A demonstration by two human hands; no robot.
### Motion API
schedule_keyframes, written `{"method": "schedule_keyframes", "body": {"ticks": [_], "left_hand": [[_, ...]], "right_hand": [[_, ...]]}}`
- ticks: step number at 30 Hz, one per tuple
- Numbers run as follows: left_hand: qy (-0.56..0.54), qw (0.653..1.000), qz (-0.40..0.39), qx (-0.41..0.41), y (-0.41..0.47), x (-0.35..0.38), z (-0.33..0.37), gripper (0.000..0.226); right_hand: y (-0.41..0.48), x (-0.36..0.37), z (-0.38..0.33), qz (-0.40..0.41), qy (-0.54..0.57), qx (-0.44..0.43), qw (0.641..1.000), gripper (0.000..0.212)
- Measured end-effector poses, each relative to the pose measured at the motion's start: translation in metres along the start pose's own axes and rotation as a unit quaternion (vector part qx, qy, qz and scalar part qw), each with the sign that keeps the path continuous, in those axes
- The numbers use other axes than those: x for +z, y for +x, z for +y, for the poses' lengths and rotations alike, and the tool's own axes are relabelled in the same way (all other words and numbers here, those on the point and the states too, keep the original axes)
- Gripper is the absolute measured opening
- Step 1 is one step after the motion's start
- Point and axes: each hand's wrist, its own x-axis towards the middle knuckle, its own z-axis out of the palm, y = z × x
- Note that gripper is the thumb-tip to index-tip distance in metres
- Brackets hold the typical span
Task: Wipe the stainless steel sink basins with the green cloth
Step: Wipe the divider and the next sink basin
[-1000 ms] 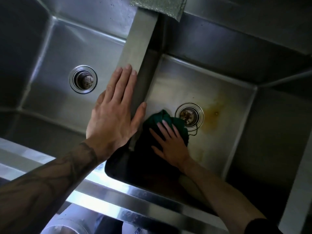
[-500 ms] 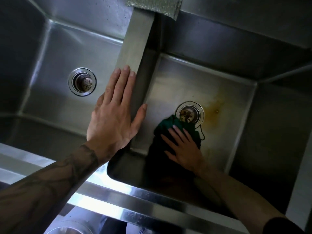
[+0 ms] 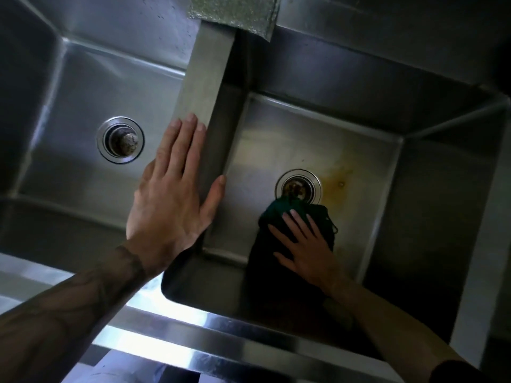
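Rightward my right hand [image 3: 307,252], spread flat, has slid the cloth [image 3: 279,214] to the drain [image 3: 298,186]; stain [image 3: 338,186] remains; left hand [image 3: 171,194] rests flat on divider [image 3: 204,87].

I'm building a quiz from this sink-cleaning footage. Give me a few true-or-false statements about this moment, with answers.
1. The right hand presses the green cloth onto the floor of the right basin. True.
2. The left hand grips a sponge. False: it rests flat on the divider between the basins.
3. A yellowish stain lies beside the right drain. True.
4. The cloth lies in the left basin. False: it lies in the right basin, at its drain.
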Motion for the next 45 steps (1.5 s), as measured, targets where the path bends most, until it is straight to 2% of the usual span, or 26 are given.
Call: {"method": "schedule_keyframes", "body": {"ticks": [3,9,12,16,22,28,32,36,41,45], "left_hand": [[0.004,1.0,0.001,0.002,0.0,0.002,0.0,0.075],[-0.005,1.0,0.004,-0.003,0.001,0.003,0.0,0.077],[-0.007,1.0,0.007,-0.004,0.001,0.001,0.001,0.076],[-0.012,1.0,0.002,0.0,0.001,0.0,0.001,0.077],[-0.019,1.0,0.002,0.0,0.001,0.0,0.001,0.077],[-0.028,1.0,-0.001,0.0,0.001,-0.001,0.0,0.077],[-0.025,1.0,0.002,-0.001,0.001,0.001,0.0,0.077],[-0.031,0.999,0.006,-0.007,0.001,0.001,0.001,0.077],[-0.028,1.0,0.005,-0.01,0.001,0.001,0.0,0.077],[-0.033,0.999,0.007,-0.014,0.002,0.002,0.001,0.078]], "right_hand": [[-0.033,0.001,0.015,-0.007,-0.011,0.02,1.0,0.068],[0.014,-0.005,-0.007,0.005,0.013,0.009,1.0,0.072],[-0.007,0.0,0.005,0.007,0.013,0.023,1.0,0.069],[-0.056,-0.003,0.034,-0.012,0.008,0.099,0.995,0.067],[-0.048,-0.017,0.057,-0.023,0.025,0.241,0.97,0.068],[-0.074,-0.005,0.032,-0.035,0.012,0.27,0.962,0.072],[-0.049,-0.011,0.054,-0.014,0.021,0.296,0.955,0.071],[-0.021,-0.02,0.077,0.017,0.031,0.363,0.931,0.069],[-0.048,-0.008,0.05,-0.004,0.022,0.339,0.941,0.071],[-0.031,-0.017,0.071,0.009,0.019,0.331,0.943,0.07]]}}
